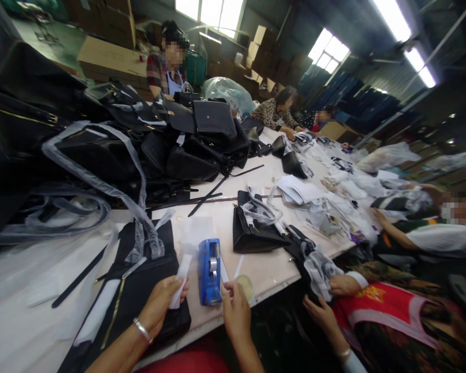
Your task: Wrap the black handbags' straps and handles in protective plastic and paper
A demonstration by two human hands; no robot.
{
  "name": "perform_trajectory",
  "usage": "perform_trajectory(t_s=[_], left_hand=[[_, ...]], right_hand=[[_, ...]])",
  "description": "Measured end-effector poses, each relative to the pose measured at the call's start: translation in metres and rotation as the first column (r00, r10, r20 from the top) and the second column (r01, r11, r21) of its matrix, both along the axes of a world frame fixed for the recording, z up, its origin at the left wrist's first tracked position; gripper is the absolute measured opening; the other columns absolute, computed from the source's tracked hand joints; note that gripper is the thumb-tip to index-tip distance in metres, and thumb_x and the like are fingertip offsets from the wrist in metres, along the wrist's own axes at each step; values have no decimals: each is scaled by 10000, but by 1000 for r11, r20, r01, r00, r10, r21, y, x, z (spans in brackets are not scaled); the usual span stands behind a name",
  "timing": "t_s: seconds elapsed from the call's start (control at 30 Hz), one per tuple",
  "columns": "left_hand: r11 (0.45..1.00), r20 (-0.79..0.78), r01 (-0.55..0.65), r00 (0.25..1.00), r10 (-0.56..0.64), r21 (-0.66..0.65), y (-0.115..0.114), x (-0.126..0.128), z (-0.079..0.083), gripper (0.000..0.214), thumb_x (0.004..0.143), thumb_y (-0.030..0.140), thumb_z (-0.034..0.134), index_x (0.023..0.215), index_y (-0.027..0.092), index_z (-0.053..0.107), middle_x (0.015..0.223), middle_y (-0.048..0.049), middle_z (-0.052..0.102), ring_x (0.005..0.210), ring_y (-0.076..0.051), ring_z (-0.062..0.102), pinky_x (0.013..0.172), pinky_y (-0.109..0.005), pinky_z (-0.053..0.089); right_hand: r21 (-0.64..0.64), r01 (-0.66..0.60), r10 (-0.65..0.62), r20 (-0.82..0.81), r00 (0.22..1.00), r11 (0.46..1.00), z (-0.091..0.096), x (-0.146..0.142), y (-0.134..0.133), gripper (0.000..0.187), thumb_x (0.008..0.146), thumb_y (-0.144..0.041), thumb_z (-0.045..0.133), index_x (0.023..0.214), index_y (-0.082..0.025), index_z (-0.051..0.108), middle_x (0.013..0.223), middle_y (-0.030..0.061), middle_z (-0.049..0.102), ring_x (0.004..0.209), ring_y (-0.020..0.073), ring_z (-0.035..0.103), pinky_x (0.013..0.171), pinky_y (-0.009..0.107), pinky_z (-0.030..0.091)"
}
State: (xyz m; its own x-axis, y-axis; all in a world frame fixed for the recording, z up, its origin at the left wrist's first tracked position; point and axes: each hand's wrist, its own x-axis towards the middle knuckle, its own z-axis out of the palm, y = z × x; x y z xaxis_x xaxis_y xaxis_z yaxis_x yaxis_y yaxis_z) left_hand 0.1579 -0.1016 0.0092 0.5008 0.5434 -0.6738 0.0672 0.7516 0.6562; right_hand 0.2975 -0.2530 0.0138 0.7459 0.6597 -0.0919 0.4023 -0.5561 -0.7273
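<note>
My left hand, with a silver bangle at its wrist, pinches a white paper strip between thumb and fingers. Under that hand lies a black bag with a gold zipper; its handles are wrapped in clear plastic and stand up. A blue tape dispenser with a roll of tape sits on the table between my hands. My right hand is closed beside the dispenser's near end, fingertips together; what they hold, if anything, is too small to make out. A round yellowish roll lies just behind it.
Black bags are heaped along the left and back. Another black bag with wrapped handles stands right of the dispenser. At right, a co-worker's hands hold a plastic-wrapped piece. The table edge runs close by. Papers lie beyond.
</note>
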Motion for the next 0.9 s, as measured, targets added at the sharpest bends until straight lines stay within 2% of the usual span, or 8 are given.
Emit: perform_trajectory(t_s=[0.07,0.2,0.37,0.43,0.53,0.67,0.8,0.9], left_hand=[[1000,4,3,1000,-3,4,-1,1,1,377,621,446,779,740,112,649,635,-28,649,528,-116,562,534,-233,452],[999,9,24,1000,-24,35,-2,3,4,377,632,456,766,729,120,627,630,-24,648,509,-105,543,506,-219,433],[999,5,19,1000,-19,47,-3,0,2,356,661,437,756,740,119,619,635,-24,642,519,-104,545,518,-216,437],[999,5,14,1000,-14,42,-3,-1,0,356,662,438,756,751,116,632,644,-30,649,524,-107,551,524,-221,444],[999,14,14,1000,-15,39,-2,-1,-3,360,659,443,757,750,115,642,649,-33,656,529,-107,557,530,-221,451],[999,27,23,999,-23,28,-2,0,-4,357,673,440,753,764,116,635,650,-25,650,534,-96,553,534,-208,454],[999,55,28,998,-29,16,-2,0,-6,346,693,428,745,789,115,634,670,-31,656,539,-91,548,535,-203,457],[1000,79,25,997,-24,-10,-1,0,-7,332,695,411,748,784,111,636,672,-34,652,531,-90,545,527,-203,456]], right_hand=[[-67,81,-82,-5,997,994,-14,12,-9,185,847,-395,539,844,-242,642,807,35,640,747,211,598,704,310,441],[-68,46,-55,-128,990,997,-37,14,-8,203,815,-416,579,804,-229,658,782,12,638,709,187,584,695,283,428],[66,80,-66,-186,980,995,-31,2,-9,241,803,-438,586,754,-209,647,766,13,617,744,182,570,690,268,422],[111,110,-73,-298,952,988,-29,-4,-15,282,805,-470,575,755,-199,633,722,9,615,673,164,553,611,253,418],[99,241,-141,-577,804,966,-37,-12,-25,377,759,-553,596,742,-176,588,596,-16,575,454,97,429,423,206,312],[-37,369,-252,-793,554,929,-54,-14,-33,433,581,-547,734,660,-177,522,509,-56,507,374,43,329,361,163,236],[-84,344,-247,-851,464,935,-58,-5,-35,360,606,-459,719,746,-174,550,563,-56,523,401,34,384,402,150,306],[-101,297,-230,-867,441,949,-65,-3,-33,295,601,-385,695,759,-175,562,567,-56,525,405,34,394,419,156,336]])
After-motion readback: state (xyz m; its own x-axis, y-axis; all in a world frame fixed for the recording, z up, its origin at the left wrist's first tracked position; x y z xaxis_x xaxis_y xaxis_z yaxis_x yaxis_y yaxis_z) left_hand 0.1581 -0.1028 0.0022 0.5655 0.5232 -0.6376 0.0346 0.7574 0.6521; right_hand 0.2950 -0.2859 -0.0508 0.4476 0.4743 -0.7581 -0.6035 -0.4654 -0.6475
